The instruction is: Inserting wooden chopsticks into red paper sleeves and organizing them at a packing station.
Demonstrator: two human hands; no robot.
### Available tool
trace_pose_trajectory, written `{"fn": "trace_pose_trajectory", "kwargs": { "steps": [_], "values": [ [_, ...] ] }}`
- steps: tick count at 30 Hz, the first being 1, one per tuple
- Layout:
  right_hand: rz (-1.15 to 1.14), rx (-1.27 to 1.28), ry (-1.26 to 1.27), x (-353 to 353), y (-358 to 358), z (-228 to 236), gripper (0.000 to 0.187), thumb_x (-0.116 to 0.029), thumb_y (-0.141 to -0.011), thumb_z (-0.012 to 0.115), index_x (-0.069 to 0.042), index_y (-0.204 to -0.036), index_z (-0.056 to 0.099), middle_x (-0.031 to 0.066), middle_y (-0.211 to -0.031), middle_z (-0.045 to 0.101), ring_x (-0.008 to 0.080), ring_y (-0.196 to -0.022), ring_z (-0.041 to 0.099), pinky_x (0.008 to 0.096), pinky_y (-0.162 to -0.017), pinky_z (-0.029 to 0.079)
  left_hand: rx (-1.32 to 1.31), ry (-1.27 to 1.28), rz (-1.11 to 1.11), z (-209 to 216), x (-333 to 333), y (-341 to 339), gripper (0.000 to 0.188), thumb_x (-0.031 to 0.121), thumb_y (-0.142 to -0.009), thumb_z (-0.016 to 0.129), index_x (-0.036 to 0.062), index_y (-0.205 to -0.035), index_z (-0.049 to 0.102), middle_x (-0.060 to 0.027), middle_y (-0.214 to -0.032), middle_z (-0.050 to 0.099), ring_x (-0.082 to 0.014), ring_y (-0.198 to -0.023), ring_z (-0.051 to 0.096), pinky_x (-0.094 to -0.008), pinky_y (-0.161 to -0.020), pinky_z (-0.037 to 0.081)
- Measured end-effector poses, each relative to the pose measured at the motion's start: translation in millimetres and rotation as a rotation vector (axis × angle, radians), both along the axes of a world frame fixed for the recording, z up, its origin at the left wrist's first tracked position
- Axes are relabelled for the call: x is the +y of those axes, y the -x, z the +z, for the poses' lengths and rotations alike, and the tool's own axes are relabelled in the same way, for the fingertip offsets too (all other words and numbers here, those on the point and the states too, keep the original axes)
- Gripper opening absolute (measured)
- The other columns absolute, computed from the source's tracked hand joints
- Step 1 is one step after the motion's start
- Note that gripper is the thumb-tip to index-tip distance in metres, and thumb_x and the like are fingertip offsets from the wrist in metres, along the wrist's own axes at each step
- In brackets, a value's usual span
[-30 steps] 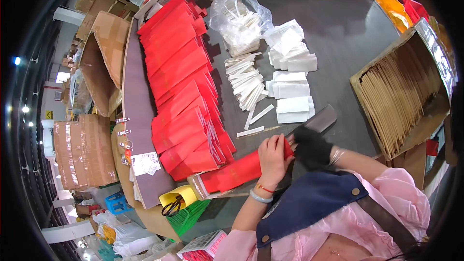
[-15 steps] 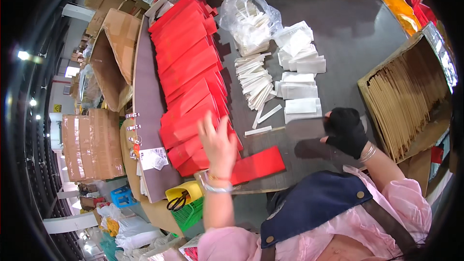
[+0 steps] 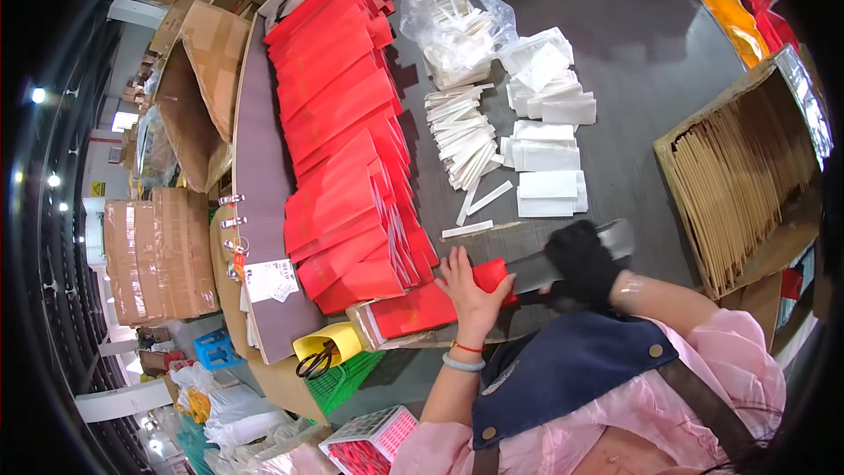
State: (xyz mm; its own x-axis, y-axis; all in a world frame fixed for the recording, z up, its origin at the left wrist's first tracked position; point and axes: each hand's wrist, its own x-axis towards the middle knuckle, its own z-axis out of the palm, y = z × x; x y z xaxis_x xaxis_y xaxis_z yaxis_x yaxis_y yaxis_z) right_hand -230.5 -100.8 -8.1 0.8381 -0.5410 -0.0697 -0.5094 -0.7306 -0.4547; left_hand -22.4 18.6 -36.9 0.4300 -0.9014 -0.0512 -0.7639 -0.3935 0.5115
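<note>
A flat red paper sleeve [image 3: 409, 312] lies near the table's front edge. My left hand [image 3: 473, 297] straddles its right end, thumb on one side and spread fingers on the other. My right hand [image 3: 582, 262], in a black fingerless glove and slightly blurred, grips a long dark grey flat piece [image 3: 530, 272]. Its left end meets the sleeve's right end; whether it is inside cannot be told. The piece's other end sticks out past the glove. Beyond my left hand, a long overlapping row of red sleeves [image 3: 338, 158] runs away along the table's left side.
White paper strips [image 3: 462, 141] and small white packets [image 3: 547, 193] lie mid-table, with a clear plastic bag [image 3: 457, 22] behind. A carton of brown cardboard pieces [image 3: 738, 185] stands right. A yellow holder with black scissors [image 3: 318, 359] sits at the front left edge.
My left hand has moved right and down from the red row onto the single sleeve. My right hand has come left with the dark grey piece, bringing it against the sleeve.
</note>
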Motion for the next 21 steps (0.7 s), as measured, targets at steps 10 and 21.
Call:
{"fn": "trace_pose_trajectory", "kwargs": {
  "steps": [10,21],
  "values": [
    [-0.607,-0.405,0.064,-43,107,14,0.041,-0.008,-0.071,0.077,-0.005,-0.109,0.062,0.0115,-0.105,0.063,0.0294,-0.104,0.059,0.0371,-0.091,0.047,-0.271,0.119,-0.219,3,-64,-55,0.009,0.015,-0.078,0.072,0.0125,-0.086,0.068,-0.0066,-0.094,0.059,-0.0291,-0.091,0.054,-0.0443,-0.077,0.042],
    [-1.120,0.085,0.249,-52,335,-41,0.022,-0.012,-0.082,0.062,-0.001,-0.101,0.059,0.0201,-0.099,0.062,0.0383,-0.098,0.059,0.0441,-0.081,0.048,0.009,0.313,-0.552,-2,-162,17,0.023,0.012,-0.076,0.074,0.0084,-0.097,0.064,-0.0107,-0.104,0.061,-0.0339,-0.096,0.055,-0.0429,-0.085,0.045]
  ]
}}
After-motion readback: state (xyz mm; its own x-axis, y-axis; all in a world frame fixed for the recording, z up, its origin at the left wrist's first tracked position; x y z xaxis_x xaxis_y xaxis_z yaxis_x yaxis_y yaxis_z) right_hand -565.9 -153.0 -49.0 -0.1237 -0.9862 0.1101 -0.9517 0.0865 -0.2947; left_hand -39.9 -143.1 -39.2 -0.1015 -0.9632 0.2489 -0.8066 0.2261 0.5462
